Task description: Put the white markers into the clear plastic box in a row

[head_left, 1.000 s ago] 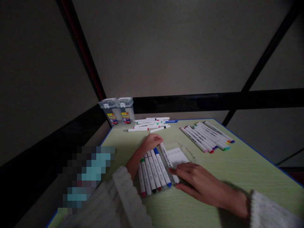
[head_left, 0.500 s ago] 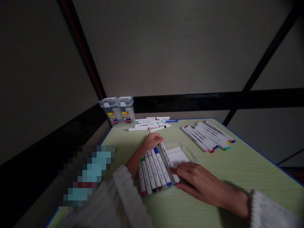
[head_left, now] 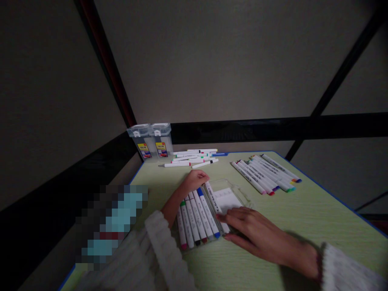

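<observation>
A clear plastic marker case (head_left: pixel 241 194) lies opened out on the table, with a white paper insert (head_left: pixel 227 199) in its right half. Several white markers (head_left: pixel 194 220) with coloured ends lie side by side in the left half. Along the middle of the case lies another white marker (head_left: pixel 211 197). My left hand (head_left: pixel 194 180) is closed, its fingertips at this marker's far end by the case's far edge. My right hand (head_left: pixel 253 230) has thumb and index finger at the marker's near end, partly covering it and the insert.
Two clear lidded boxes (head_left: pixel 153 141) stand at the back left corner. Loose markers (head_left: pixel 190 157) lie in a pile beside them. A row of markers (head_left: pixel 263 173) lies at the right. Walls enclose the table (head_left: pixel 309 214), and a blurred patch (head_left: pixel 115 222) covers the left edge.
Both hands, the case and the markers keep practically the same positions. The view has shifted very slightly.
</observation>
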Demonstrator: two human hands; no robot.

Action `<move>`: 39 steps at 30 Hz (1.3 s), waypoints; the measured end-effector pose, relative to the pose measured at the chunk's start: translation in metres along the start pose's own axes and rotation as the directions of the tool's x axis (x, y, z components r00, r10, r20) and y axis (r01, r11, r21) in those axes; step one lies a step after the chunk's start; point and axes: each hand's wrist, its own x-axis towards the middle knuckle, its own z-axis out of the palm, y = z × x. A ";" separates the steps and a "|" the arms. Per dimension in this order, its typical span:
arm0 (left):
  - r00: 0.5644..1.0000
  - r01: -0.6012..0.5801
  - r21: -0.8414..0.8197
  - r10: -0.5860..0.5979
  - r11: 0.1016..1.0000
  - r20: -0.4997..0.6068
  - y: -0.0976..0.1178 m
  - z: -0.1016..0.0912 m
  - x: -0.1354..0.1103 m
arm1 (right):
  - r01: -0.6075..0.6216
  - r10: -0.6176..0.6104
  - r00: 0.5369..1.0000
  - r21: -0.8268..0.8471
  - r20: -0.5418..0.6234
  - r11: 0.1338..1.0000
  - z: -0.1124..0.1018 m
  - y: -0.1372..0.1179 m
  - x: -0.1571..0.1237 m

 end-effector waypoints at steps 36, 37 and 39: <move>1.000 -0.003 -0.022 0.003 1.000 0.004 0.000 0.000 -0.001 | -0.014 0.014 1.000 -0.009 -0.002 1.000 -0.001 -0.002 -0.001; 1.000 -0.003 -0.025 0.003 1.000 0.002 0.001 0.000 -0.001 | -0.017 0.017 1.000 -0.013 0.004 1.000 -0.001 -0.002 -0.001; 1.000 -0.004 -0.029 0.004 1.000 0.002 0.002 -0.001 -0.003 | -0.023 0.024 1.000 -0.018 0.019 1.000 -0.001 -0.003 -0.001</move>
